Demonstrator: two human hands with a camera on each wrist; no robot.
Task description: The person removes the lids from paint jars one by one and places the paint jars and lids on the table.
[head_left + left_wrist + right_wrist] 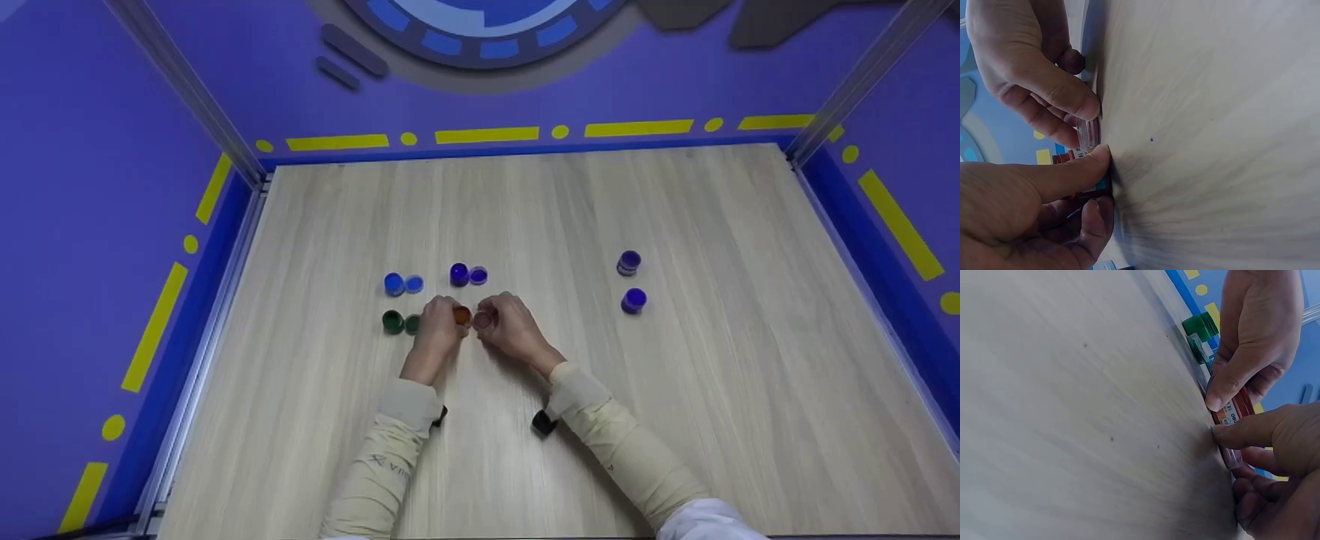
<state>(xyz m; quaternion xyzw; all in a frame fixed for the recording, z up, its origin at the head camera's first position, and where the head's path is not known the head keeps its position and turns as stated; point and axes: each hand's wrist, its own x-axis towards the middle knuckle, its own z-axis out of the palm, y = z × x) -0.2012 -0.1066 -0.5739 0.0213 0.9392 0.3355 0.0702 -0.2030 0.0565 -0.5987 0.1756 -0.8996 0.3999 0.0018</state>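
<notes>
My left hand [437, 330] pinches a small open paint jar [462, 316] with orange-brown contents, between thumb and fingers. Just right of it, my right hand [514, 330] grips a round clear lid [483, 320] with a reddish tint. In the left wrist view the lid [1088, 134] stands on edge close against the jar, low at the tabletop. A printed label [1228, 413] shows on the jar's side in the right wrist view. Left of my left hand stand an open green jar [392, 322] and its green lid [412, 324], partly hidden by the hand.
Behind the hands are a light blue jar [394, 284] with its lid [414, 284] and a dark blue jar [459, 274] with its lid [478, 276]. Two purple jars [629, 262] stand farther right. Blue walls [495, 105] bound the wooden table [720, 390].
</notes>
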